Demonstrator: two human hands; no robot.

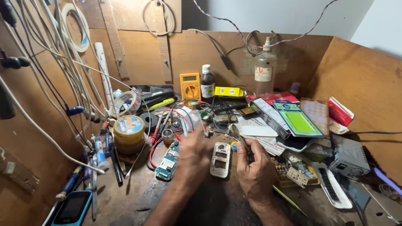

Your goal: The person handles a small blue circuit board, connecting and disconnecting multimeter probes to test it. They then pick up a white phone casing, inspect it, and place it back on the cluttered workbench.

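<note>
Left hand (194, 152) sits over the middle of the bench, fingers curled inward; can't tell whether it's pinching anything, its fingertips are hidden from this angle. Right hand (252, 167) is closed around a small dark tool (248, 151), its tip pointing up-left.

White phone frame (220, 159) lies flat between the two hands, touching neither as far as I can see, just beside the left hand's knuckles. Blue circuit board (168, 161) lies on the other side of the left hand, just left of the wrist, tilted slightly.

Room: the bare worktop (138, 196) is open only near the front edge, below the board and between the forearms. Left side is fenced by hanging white cables (63, 67), right side by a stack of boxes and cards (293, 119). Plywood walls close the back and both sides.

Count: one frame, one board, one yellow multimeter (190, 87) at the back, two bottles (one brown (207, 83), one clear spray (264, 69)), one stack of tape rolls (129, 133), one blue phone (72, 208) at the front-left corner, one white remote-like handset (333, 190) on the right.
</note>
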